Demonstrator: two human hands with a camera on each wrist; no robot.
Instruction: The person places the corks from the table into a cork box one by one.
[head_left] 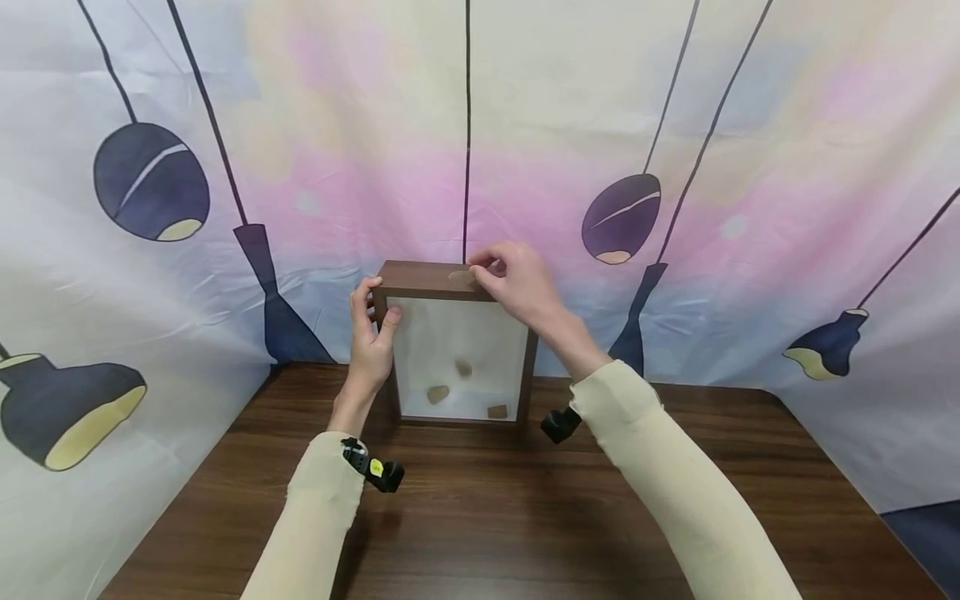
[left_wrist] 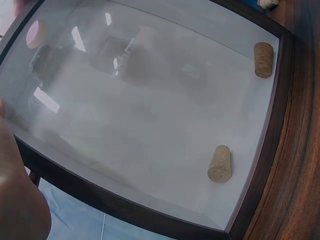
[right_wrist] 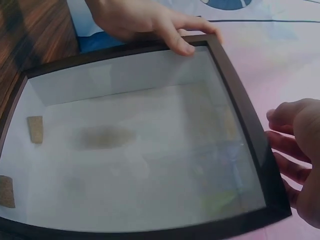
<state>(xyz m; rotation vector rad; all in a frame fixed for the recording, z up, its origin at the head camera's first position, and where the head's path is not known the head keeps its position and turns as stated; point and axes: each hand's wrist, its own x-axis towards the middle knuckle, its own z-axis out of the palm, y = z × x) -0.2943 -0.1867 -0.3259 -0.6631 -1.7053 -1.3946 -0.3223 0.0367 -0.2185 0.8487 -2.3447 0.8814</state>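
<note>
A shallow dark wood box frame [head_left: 454, 422] with a clear front stands upright on the table. Inside, one cork [left_wrist: 219, 164] and another cork [left_wrist: 263, 59] lie along the bottom edge. A third cork [head_left: 464, 367], blurred, shows above them in mid-air behind the clear front. My left hand [head_left: 371, 337] grips the frame's upper left corner, thumb on the front. At the top edge, beside a round hole [head_left: 461, 276], is my right hand [head_left: 521, 283]. Its fingers are loosely bent, and nothing shows between them in the right wrist view.
The brown wood-grain table [head_left: 480, 517] extends around the frame. Behind it hangs a pastel cloth [head_left: 360, 150] printed with dark lamps, close to the frame's back. Wrist cameras sit on both sleeves, the left one [head_left: 382, 473] low beside the frame.
</note>
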